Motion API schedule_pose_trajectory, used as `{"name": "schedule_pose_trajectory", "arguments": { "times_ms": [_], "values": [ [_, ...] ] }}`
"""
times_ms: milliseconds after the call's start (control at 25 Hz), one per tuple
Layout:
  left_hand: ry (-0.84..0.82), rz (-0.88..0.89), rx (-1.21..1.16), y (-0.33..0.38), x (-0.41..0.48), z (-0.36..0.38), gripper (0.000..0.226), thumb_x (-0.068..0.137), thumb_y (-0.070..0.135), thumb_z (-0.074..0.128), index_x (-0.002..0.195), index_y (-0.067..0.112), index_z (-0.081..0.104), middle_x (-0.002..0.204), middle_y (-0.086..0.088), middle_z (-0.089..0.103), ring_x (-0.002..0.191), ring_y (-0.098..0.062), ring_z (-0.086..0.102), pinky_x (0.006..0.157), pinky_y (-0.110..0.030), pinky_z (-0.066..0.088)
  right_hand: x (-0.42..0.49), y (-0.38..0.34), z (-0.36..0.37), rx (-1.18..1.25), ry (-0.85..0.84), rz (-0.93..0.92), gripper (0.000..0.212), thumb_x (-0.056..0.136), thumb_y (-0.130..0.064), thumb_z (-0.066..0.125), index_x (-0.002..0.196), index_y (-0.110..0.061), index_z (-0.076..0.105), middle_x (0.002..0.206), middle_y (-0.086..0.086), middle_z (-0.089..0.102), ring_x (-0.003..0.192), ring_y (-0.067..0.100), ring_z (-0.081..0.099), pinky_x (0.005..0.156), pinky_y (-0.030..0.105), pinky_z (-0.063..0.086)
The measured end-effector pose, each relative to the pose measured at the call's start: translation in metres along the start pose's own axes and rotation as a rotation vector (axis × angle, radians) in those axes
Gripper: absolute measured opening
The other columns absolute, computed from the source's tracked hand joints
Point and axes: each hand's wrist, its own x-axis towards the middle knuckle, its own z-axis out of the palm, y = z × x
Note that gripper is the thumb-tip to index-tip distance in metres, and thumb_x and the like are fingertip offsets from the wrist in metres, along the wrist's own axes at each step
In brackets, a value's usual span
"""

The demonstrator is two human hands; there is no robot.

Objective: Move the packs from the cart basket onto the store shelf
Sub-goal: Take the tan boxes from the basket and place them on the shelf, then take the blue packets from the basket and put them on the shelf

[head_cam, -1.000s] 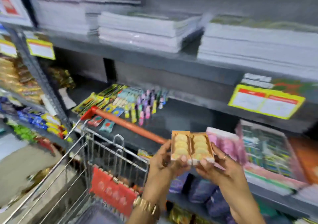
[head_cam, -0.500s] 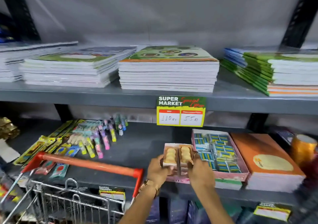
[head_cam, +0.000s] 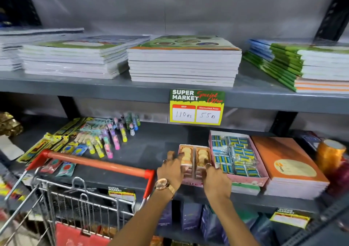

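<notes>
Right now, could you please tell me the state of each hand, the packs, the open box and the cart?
Left hand: closed on the left pack.
Right hand: closed on the right pack.
Two packs: side by side on the shelf, on a pink box.
Box of blue items: open, full.
Cart: beside the shelf.

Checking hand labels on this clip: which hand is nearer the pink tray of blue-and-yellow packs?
Right. The right hand sits against the pink tray; the left hand is across the two biscuit-coloured packs.
</notes>
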Motion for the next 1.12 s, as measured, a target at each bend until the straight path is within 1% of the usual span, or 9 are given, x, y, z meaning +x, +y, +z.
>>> {"name": "schedule_pose_trajectory", "arguments": {
  "times_ms": [200, 320, 400, 520, 680, 800, 920, 1040, 1120],
  "values": [
    [0.07, 0.02, 0.019, -0.022, -0.016, -0.017, 0.064, 0.088, 0.039, 0.057, 0.143, 0.028, 0.026, 0.15, -0.007, 0.025, 0.121, -0.035, 0.052, 0.091, -0.05, 0.052, -0.009, -0.009, -0.019, 0.023, 0.005, -0.072, 0.023, 0.092, -0.024, 0.053, 0.108, -0.01, 0.062, 0.1, 0.013, 0.072, 0.091, 0.031, 0.068, 0.076, 0.038, 0.056],
    [0.209, 0.043, -0.019, -0.048, -0.04, -0.032, 0.063, 0.085, 0.038, 0.061, 0.141, 0.025, 0.034, 0.148, -0.008, 0.032, 0.126, -0.032, 0.046, 0.099, -0.046, 0.048, -0.031, -0.036, -0.027, 0.129, 0.072, -0.263, 0.045, 0.091, -0.035, 0.05, 0.133, -0.019, 0.046, 0.111, 0.018, 0.069, 0.093, 0.036, 0.068, 0.078, 0.044, 0.056],
    [0.308, 0.047, -0.034, -0.071, -0.063, -0.042, 0.059, 0.083, 0.03, 0.059, 0.138, 0.02, 0.041, 0.143, -0.011, 0.041, 0.126, -0.033, 0.045, 0.105, -0.044, 0.043, -0.056, -0.072, -0.023, 0.27, 0.08, -0.457, 0.049, 0.09, -0.035, 0.051, 0.137, -0.024, 0.042, 0.117, 0.013, 0.067, 0.099, 0.032, 0.066, 0.086, 0.044, 0.055],
    [0.461, -0.028, -0.023, -0.116, -0.102, -0.049, 0.062, 0.073, 0.019, 0.057, 0.134, 0.014, 0.048, 0.137, -0.015, 0.05, 0.124, -0.035, 0.048, 0.103, -0.045, 0.044, -0.093, -0.128, -0.003, 0.398, -0.025, -0.701, 0.046, 0.089, -0.028, 0.053, 0.135, -0.021, 0.047, 0.129, 0.003, 0.057, 0.118, 0.025, 0.054, 0.099, 0.04, 0.048],
    [0.547, -0.236, -0.011, -0.19, -0.16, -0.037, 0.065, 0.074, 0.016, 0.064, 0.137, 0.012, 0.047, 0.141, -0.021, 0.047, 0.131, -0.039, 0.043, 0.108, -0.048, 0.042, -0.131, -0.184, 0.039, 0.361, -0.219, -0.907, 0.047, 0.088, -0.024, 0.056, 0.133, -0.014, 0.049, 0.13, 0.008, 0.055, 0.122, 0.028, 0.047, 0.106, 0.036, 0.036],
    [0.471, -0.485, -0.064, -0.256, -0.217, -0.005, 0.058, 0.083, 0.029, 0.062, 0.136, 0.012, 0.047, 0.138, -0.02, 0.049, 0.125, -0.038, 0.048, 0.099, -0.046, 0.046, -0.159, -0.218, 0.088, 0.273, -0.512, -0.999, 0.051, 0.088, -0.025, 0.057, 0.135, -0.009, 0.045, 0.132, 0.013, 0.053, 0.125, 0.031, 0.046, 0.107, 0.04, 0.038],
    [0.151, -0.858, -0.261, -0.319, -0.279, 0.049, 0.057, 0.085, 0.032, 0.062, 0.135, 0.012, 0.044, 0.132, -0.017, 0.054, 0.117, -0.037, 0.055, 0.091, -0.043, 0.049, -0.183, -0.246, 0.149, 0.04, -0.84, -1.027, 0.043, 0.086, -0.021, 0.059, 0.125, -0.004, 0.051, 0.128, 0.017, 0.055, 0.122, 0.033, 0.05, 0.102, 0.043, 0.043],
    [-0.207, -1.097, -0.477, -0.351, -0.323, 0.108, 0.053, 0.084, 0.031, 0.067, 0.129, 0.008, 0.05, 0.131, -0.018, 0.058, 0.119, -0.033, 0.055, 0.097, -0.037, 0.045, -0.197, -0.261, 0.208, -0.162, -1.113, -0.901, 0.02, 0.085, -0.015, 0.062, 0.094, 0.003, 0.062, 0.098, 0.024, 0.066, 0.098, 0.031, 0.062, 0.076, 0.034, 0.049],
    [-0.303, -1.164, -0.571, -0.36, -0.338, 0.149, 0.051, 0.083, 0.03, 0.069, 0.125, 0.006, 0.053, 0.129, -0.02, 0.059, 0.119, -0.033, 0.055, 0.098, -0.035, 0.043, -0.205, -0.259, 0.26, -0.248, -1.2, -0.776, 0.031, 0.087, -0.015, 0.06, 0.061, -0.004, 0.048, 0.063, 0.015, 0.051, 0.076, 0.024, 0.054, 0.053, 0.027, 0.033]
  ]
}}
